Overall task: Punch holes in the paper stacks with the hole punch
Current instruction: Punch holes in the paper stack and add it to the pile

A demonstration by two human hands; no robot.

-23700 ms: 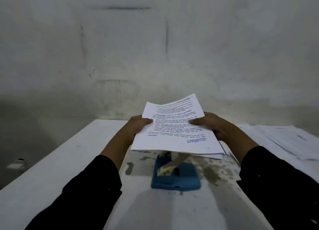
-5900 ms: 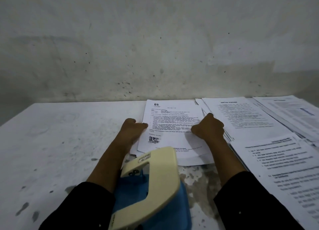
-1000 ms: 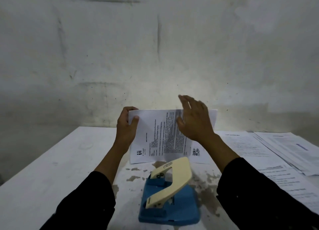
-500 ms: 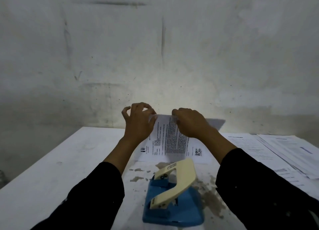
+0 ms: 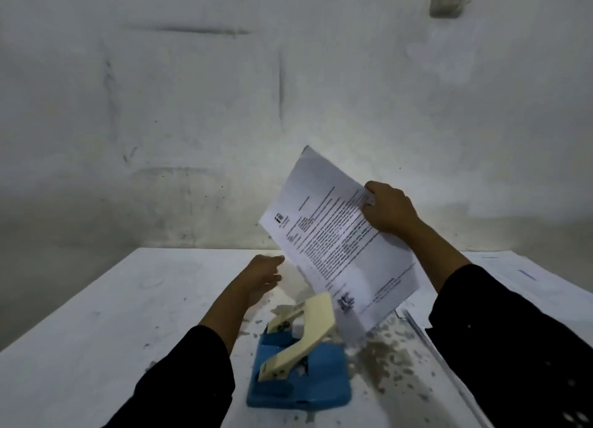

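Blue plastic hole punch point(image 5: 300, 376), cream lever raised. My right hand point(image 5: 390, 211) pinches a white printed paper stack point(image 5: 340, 244) above it; left hand point(image 5: 260, 278) loose, empty. Next, I judge: feed edge into slot.

Pretty dim shot overall, greyish-green cast, no hard light source in view. Brightest patch is on the wall point(image 5: 321, 113) right behind the paper stack point(image 5: 337, 244), like a soft glow w/ falloff toward the left and the corners. Left side of the wall and the floor past the desk's point(image 5: 112, 299) left edge go murky. The left hand point(image 5: 260, 276) is smeared w/ motion blur, and the bottom corner of the paper too. Print on the sheet is soft, not readable. Sleeves are basically black blobs, zero detail. Wide-angle lens, so desk edges splay out toward the bottom corners. Noticeable compression mush on the wall.
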